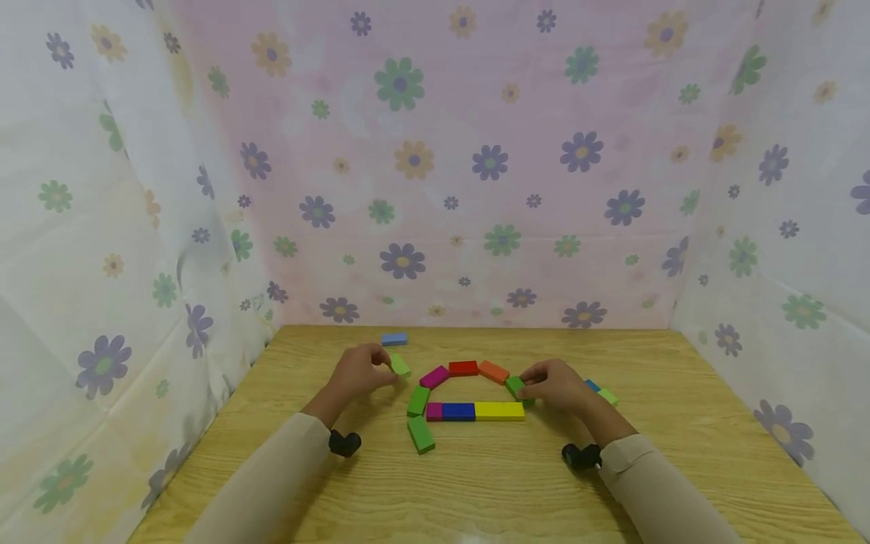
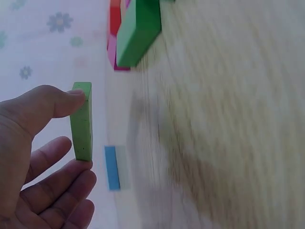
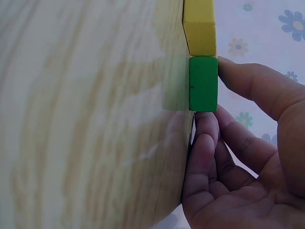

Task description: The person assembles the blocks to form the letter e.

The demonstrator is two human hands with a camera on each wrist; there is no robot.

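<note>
My left hand (image 1: 357, 370) pinches a light green block (image 2: 82, 125) between thumb and fingers, left of an arc of coloured blocks. My right hand (image 1: 553, 387) grips a green block (image 3: 203, 85) at the arc's right end, its thumb on one side and fingertips on the other. In the right wrist view that block stands against a yellow block (image 3: 200, 36). The arc also has an orange block (image 1: 494, 372), a red block (image 1: 464, 369), a magenta block (image 1: 434, 377) and a green block (image 1: 418, 401). Below it, another green block (image 1: 421, 435) slants outward.
Inside the arc, a small magenta block (image 1: 434, 412), a dark blue block (image 1: 458, 412) and yellow form a straight row. A light blue block (image 1: 394, 339) lies near the table's back edge. Blue (image 1: 593, 386) and light green blocks (image 1: 608, 397) lie beyond my right wrist. Flowered cloth (image 1: 489, 227) surrounds the wooden table (image 1: 476, 491).
</note>
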